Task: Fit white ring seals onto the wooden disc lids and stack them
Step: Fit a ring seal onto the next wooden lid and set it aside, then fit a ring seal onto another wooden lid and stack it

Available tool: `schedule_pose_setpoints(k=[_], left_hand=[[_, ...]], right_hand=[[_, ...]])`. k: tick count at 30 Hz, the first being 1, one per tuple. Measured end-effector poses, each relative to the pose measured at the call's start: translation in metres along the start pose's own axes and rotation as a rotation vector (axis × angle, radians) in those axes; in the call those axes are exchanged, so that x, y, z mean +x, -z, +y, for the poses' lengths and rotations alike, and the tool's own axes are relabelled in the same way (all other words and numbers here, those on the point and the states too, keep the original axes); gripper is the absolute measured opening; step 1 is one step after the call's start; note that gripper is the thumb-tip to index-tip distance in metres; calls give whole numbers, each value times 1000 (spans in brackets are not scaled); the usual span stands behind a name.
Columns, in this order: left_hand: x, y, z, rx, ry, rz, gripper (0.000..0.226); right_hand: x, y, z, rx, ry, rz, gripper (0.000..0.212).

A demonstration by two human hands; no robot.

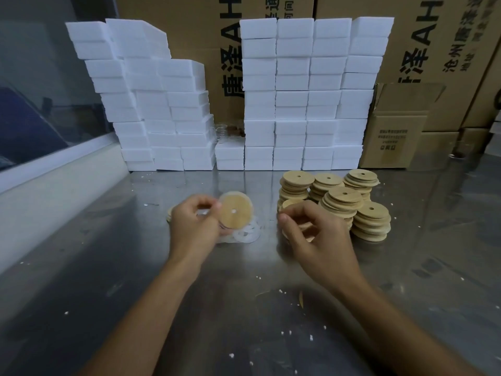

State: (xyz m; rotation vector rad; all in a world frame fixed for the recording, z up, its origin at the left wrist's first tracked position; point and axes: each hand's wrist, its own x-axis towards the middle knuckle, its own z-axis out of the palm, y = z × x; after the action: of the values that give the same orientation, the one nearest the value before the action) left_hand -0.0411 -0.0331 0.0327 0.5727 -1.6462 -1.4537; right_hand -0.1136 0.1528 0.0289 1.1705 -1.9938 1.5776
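My left hand (193, 226) pinches a wooden disc lid (235, 211) at its left edge, tilted up so its face with the small centre hole looks at me; a white ring seal shows round its rim. Below it a loose pile of white ring seals (245, 234) lies on the metal table. My right hand (311, 234) is over the near-left lid stack (294, 206), with curled fingers gripping a disc there. Several stacks of wooden lids (344, 198) stand to the right of it. A few more discs (170, 213) lie partly hidden behind my left hand.
White foam blocks (303, 104) are piled in a wall along the back of the steel table (135, 267). Cardboard boxes (393, 142) stand behind and to the right. A white ledge (54, 185) runs along the left. Small foam crumbs dot the table.
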Motion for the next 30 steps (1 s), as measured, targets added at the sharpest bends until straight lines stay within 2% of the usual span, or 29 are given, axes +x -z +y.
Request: schedule_pose_setpoints(k=[4, 6, 9, 10, 12, 16, 18, 20, 22, 23, 25, 27, 28, 30], left_hand=[[43, 25, -8, -120, 228, 233, 15], [59, 32, -13, -171, 301, 324, 16], [81, 39, -23, -130, 369, 441, 12], [88, 41, -27, -119, 406, 443, 5], [102, 44, -34, -103, 479, 404, 20], [116, 48, -40, -95, 537, 375, 33], [113, 48, -39, -69, 530, 400, 33], [99, 46, -38, 73, 441, 473, 25], [80, 43, -39, 413, 181, 553, 16], [68, 39, -38, 504, 17, 519, 12], [42, 25, -34, 576, -297, 299, 13], [20, 8, -32, 692, -518, 29, 10], [12, 1, -32, 768, -591, -87, 7], [1, -10, -37, 904, -653, -258, 16]], right_hand=[[3, 6, 1, -39, 21, 92, 9], [6, 8, 4, -78, 29, 155, 12], [10, 13, 13, -176, 30, 232, 9], [10, 14, 16, -224, 26, 233, 6], [11, 16, 21, -318, 1, 212, 6], [15, 22, 25, -506, -63, 265, 28], [15, 24, 27, -620, -133, 214, 41], [15, 25, 29, -692, -211, 111, 50], [14, 24, 32, -750, -217, 57, 48], [14, 24, 33, -781, -206, 48, 45], [16, 24, 34, -817, -192, 52, 38], [17, 24, 36, -813, -192, 77, 38], [17, 23, 36, -800, -189, 97, 38], [16, 23, 36, -785, -170, 117, 39]])
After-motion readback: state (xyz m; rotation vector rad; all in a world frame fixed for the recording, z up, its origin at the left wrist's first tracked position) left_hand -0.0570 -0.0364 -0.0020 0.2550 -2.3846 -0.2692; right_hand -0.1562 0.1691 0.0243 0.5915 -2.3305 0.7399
